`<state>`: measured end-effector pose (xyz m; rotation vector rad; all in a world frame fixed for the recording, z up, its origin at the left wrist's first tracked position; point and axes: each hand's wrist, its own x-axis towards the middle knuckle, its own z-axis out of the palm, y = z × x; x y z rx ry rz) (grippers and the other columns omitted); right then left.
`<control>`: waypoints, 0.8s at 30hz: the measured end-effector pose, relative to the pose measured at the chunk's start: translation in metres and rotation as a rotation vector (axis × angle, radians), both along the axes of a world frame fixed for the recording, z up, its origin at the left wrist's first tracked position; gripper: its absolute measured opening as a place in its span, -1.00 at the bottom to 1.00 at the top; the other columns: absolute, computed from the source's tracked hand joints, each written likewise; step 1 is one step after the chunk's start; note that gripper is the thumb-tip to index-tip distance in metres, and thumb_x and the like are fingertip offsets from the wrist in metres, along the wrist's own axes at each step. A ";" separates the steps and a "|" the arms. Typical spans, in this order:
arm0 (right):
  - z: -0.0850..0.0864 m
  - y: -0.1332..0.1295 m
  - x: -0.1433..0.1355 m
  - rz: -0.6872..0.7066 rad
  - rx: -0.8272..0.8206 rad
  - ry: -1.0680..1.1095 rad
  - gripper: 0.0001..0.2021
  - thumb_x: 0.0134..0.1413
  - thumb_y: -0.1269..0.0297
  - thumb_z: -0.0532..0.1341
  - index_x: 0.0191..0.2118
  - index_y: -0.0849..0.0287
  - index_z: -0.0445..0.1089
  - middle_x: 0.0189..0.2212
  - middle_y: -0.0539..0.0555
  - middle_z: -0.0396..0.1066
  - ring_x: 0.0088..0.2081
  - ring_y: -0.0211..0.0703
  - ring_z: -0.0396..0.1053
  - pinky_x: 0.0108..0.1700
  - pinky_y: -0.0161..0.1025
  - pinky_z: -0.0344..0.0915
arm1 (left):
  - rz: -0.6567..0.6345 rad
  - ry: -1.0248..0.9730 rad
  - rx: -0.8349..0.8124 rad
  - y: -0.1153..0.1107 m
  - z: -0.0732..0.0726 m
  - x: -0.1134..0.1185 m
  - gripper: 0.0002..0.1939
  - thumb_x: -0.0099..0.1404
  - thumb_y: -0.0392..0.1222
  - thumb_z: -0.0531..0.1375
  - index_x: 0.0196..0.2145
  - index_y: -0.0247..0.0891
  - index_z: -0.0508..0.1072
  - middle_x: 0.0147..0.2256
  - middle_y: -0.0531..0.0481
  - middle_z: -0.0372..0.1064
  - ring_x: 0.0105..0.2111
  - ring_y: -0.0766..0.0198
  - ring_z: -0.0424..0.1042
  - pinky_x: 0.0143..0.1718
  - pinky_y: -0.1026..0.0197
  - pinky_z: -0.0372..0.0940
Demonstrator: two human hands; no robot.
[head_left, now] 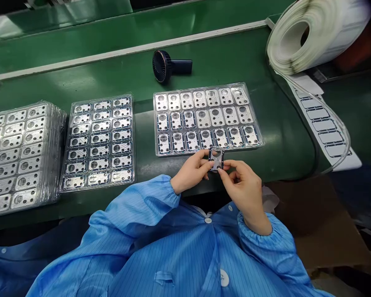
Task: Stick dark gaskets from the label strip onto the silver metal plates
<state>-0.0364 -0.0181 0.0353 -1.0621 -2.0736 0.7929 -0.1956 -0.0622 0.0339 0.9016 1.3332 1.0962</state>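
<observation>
A small metal plate (217, 159) with a dark blue border and a round opening is held up between both hands, just over the table's front edge. My left hand (195, 170) pinches its left side between thumb and fingers. At the lower right corner, the thumb and fingertips of my right hand (243, 181) are closed on the same plate. Right behind the hands lies a clear plastic tray (208, 108) with rows of similar metal plates; some of them show dark blue borders and others look plain silver.
Another filled tray (99, 142) lies to the left, beside a tall stack of trays (21, 154). A black handheld fan (170, 67) rests behind the middle tray. At the right stands a large label roll (315, 35), its strip of blue-bordered labels (324, 123) hanging forward near a cable.
</observation>
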 end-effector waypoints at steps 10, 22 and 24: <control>0.001 -0.002 -0.001 0.006 0.055 -0.031 -0.92 0.17 0.33 0.19 -0.21 0.13 0.39 -0.38 0.01 0.39 -0.61 -0.31 0.18 -0.47 -0.28 0.29 | 0.019 -0.023 -0.002 0.000 0.002 0.001 -0.65 0.34 -0.24 0.12 0.07 -0.34 0.29 -0.44 0.10 0.32 -0.58 0.49 0.26 -0.45 0.37 0.27; 0.002 -0.002 -0.001 -0.009 0.024 0.007 -0.91 0.20 0.27 0.21 -0.21 0.14 0.41 -0.36 0.03 0.41 -0.59 -0.30 0.23 -0.50 -0.28 0.28 | 0.064 -0.167 -0.030 0.001 0.004 0.001 -0.65 0.41 -0.04 0.05 0.00 -0.33 0.36 -0.25 -0.06 0.36 -0.42 0.40 0.36 -0.47 0.36 0.31; 0.003 -0.002 -0.001 -0.018 0.031 0.026 -0.90 0.22 0.24 0.20 -0.23 0.13 0.42 -0.36 0.04 0.42 -0.54 -0.26 0.28 -0.47 -0.27 0.30 | 0.096 -0.256 -0.050 0.001 0.007 0.001 -0.62 0.41 0.02 0.02 -0.04 -0.32 0.38 -0.20 -0.12 0.37 -0.31 0.32 0.39 -0.48 0.36 0.32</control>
